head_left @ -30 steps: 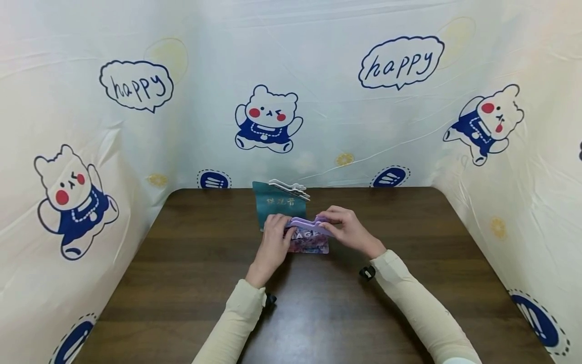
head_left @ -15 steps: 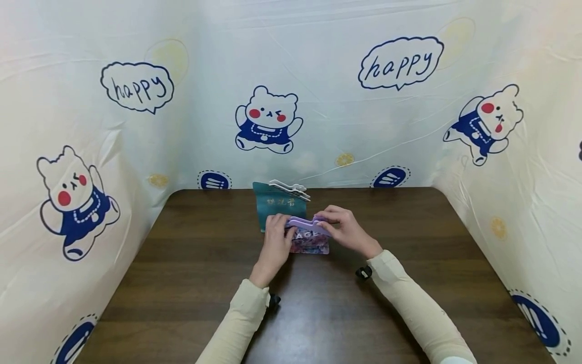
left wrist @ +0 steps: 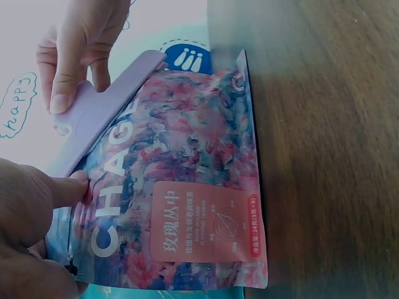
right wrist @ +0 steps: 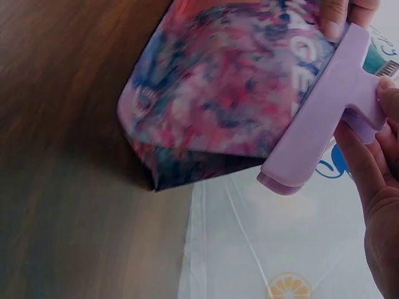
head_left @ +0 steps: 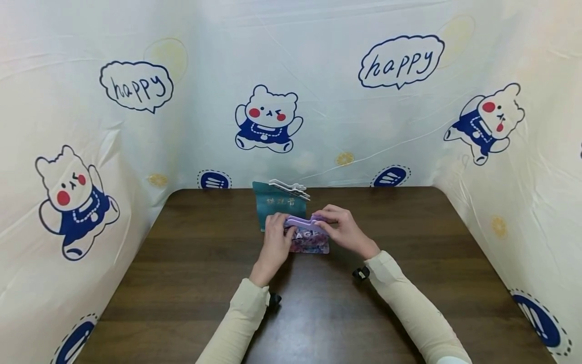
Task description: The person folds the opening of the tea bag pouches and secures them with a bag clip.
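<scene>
In the head view a pink-and-blue patterned pouch (head_left: pixel 311 245) with white lettering stands on the table, and a lilac bag clip (head_left: pixel 303 223) lies across its top. My left hand (head_left: pixel 273 242) pinches the pouch's top at the left corner, as the left wrist view shows with the pouch (left wrist: pixel 206 137) and the thumb near the clip (left wrist: pixel 106 112). My right hand (head_left: pixel 347 228) pinches the clip's handle tabs between thumb and fingers. The right wrist view has the clip's bar (right wrist: pixel 318 118) along the pouch's upper edge (right wrist: pixel 218 87).
Just behind stands a teal pouch (head_left: pixel 273 194) with gold characters, a white-and-dark clip (head_left: pixel 291 188) across its top. The brown wooden table (head_left: pixel 195 263) ends at a pale printed cloth (head_left: pixel 327 126) at the back and sides.
My right hand and the lilac clip have shifted slightly left along the pouch's top. The left forearm has moved a little to the right. Both pouches stand where they were.
</scene>
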